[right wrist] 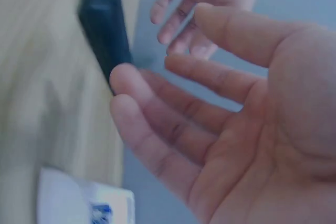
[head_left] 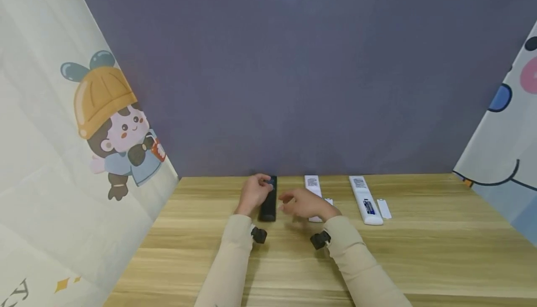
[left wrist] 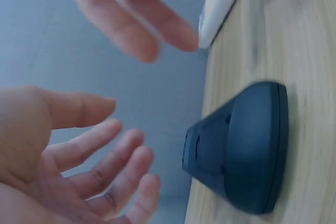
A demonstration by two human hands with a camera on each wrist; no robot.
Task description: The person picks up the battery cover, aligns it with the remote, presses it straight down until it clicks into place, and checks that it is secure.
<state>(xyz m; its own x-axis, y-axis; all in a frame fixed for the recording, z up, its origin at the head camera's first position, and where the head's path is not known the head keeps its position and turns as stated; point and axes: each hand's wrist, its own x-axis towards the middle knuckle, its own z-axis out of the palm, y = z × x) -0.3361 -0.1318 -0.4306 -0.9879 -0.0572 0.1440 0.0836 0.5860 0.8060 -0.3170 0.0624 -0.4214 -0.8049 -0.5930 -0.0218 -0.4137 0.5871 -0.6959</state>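
Observation:
A black remote control lies lengthwise on the wooden table, its rounded end toward me. My left hand hovers over its left side; in the left wrist view that hand has loosely bent, spread fingers with nothing between them. Right of the black remote is my right hand, partly covering a white remote control. The right wrist view shows the right hand holding nothing, its fingers pointing toward the black remote.
Farther right lies another white remote control with batteries visible in its uncovered compartment. A white battery cover rests beside it. A small white piece shows near the middle remote. Behind the table stands a grey-blue panel.

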